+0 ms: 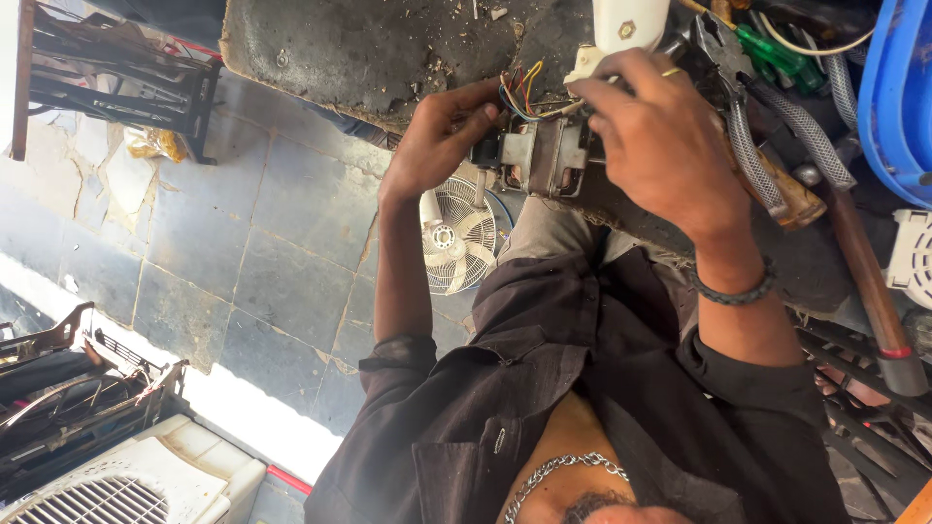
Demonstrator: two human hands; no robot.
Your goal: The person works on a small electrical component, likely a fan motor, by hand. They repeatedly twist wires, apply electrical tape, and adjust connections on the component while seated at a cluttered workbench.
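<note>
A small electric motor [544, 155] with a metal core and a bundle of coloured wires [517, 92] is held above the edge of a dirty worktable [388, 49]. My left hand [437, 136] grips the motor's left end, fingertips close to the wires. From the right, my right hand [660, 136], with a ring and a dark bead bracelet, closes over the motor's top. A white plastic housing [626, 24] sticks up just above that hand. Most of the motor's right side is hidden under my fingers.
Green-handled screwdrivers [777, 53], a wooden-handled tool [791, 194], a braided hose [806, 126] and a blue tub [898, 97] crowd the table's right. Below lie a stone tile floor [262, 252], a white fan [456, 238], black metal racks [116, 78] and a white cooler casing [136, 485].
</note>
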